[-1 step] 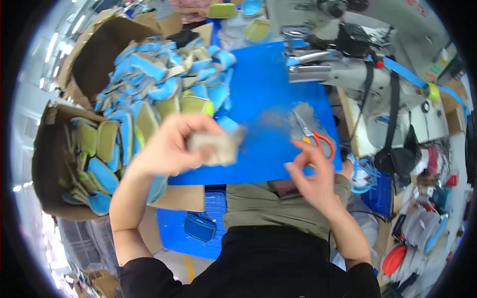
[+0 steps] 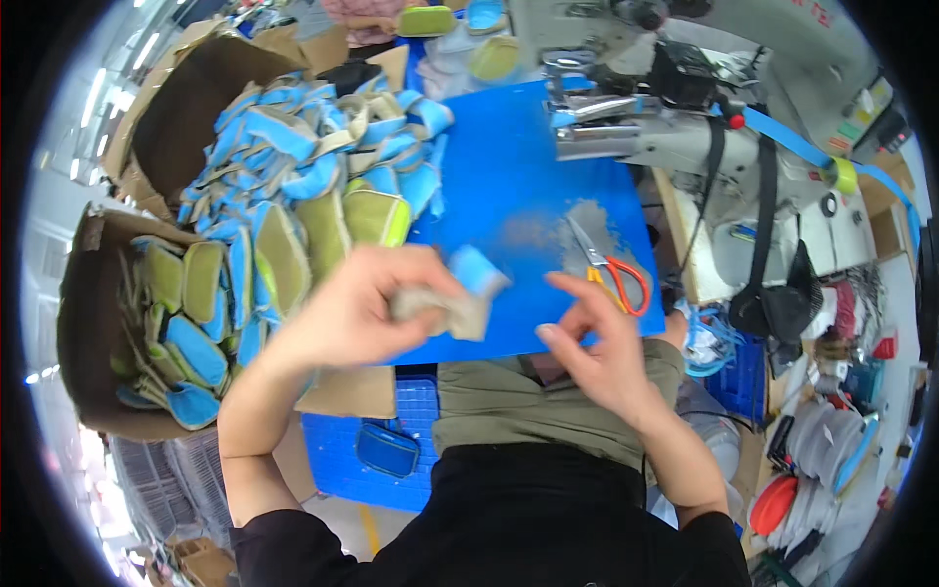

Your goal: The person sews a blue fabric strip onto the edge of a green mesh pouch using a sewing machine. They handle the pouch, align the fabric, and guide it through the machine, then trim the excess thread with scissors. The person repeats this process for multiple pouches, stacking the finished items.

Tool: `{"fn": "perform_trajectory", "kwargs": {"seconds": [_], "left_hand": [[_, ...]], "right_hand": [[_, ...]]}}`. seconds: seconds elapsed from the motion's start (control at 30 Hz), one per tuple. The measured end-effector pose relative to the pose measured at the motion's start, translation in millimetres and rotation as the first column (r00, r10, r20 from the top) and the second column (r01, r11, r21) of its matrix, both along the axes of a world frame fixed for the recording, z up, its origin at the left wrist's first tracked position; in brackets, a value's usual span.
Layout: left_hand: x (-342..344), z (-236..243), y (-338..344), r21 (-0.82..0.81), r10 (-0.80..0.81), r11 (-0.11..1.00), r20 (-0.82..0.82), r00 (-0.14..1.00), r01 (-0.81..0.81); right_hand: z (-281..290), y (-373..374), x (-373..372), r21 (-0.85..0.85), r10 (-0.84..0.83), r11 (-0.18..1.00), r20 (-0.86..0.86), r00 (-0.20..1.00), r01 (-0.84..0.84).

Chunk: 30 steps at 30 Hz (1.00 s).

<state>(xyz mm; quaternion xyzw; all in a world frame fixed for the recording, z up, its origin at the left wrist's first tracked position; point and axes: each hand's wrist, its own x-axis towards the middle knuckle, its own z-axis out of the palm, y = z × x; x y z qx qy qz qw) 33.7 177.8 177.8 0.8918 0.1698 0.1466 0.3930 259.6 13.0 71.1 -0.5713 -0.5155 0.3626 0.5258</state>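
My left hand (image 2: 377, 308) is closed on a beige and blue fabric strip (image 2: 471, 311), which looks bent and slightly blurred above the blue work surface (image 2: 499, 186). My right hand (image 2: 603, 352) hovers over the near right of that surface, thumb and forefinger apart, with nothing between them. Just beyond its fingers lie scissors (image 2: 621, 281) with red and yellow-orange handles, blades pointing away. They rest on a patch of grey dust or lint (image 2: 592, 220). To the left is a heap of similar blue and beige strips (image 2: 303, 137).
Olive and blue padded pieces (image 2: 196, 342) fill a cardboard box (image 2: 83, 323) at left. A sewing machine (image 2: 655, 137) stands at the far right, with a blue strap (image 2: 782, 135) running off it. A person's hand (image 2: 381, 24) shows at the far edge.
My left hand has shifted slightly to the right and down, and the strip has turned so its blue side shows. My right hand stays open, slightly farther left and lower.
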Motion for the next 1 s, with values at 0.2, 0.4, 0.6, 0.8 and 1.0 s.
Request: {"fn": "perform_trajectory", "kwargs": {"seconds": [0.2,0.4,0.6,0.8,1.0], "left_hand": [[42.2,-50.2,-66.9,0.685,-0.235,0.713,0.029,0.972,0.152],[31.9,-122.8,-95.4,0.305,0.239,0.884,0.354,0.904,-0.354],[51.3,-167.0,-70.0,-0.249,0.622,0.775,0.461,0.633,-0.58],[146.1,-108.2,21.0,-0.228,0.469,0.869,0.666,0.58,-0.44],[187.6,-107.7,52.9,-0.409,0.431,0.899,0.76,0.487,-0.157]], "right_hand": [[-4.0,2.1,0.0,-0.172,0.028,0.962,-0.711,0.703,-0.212],[-17.6,-7.4,8.9,0.035,-0.011,0.997,-0.8,0.6,0.064],[-35.8,-10.3,17.9,-0.077,-0.03,0.994,-0.886,0.462,-0.083],[-125.0,25.1,39.1,-0.286,-0.185,0.956,-0.402,0.897,0.069],[-100.2,29.9,51.2,-0.022,-0.21,0.968,0.474,0.855,0.25]]}}
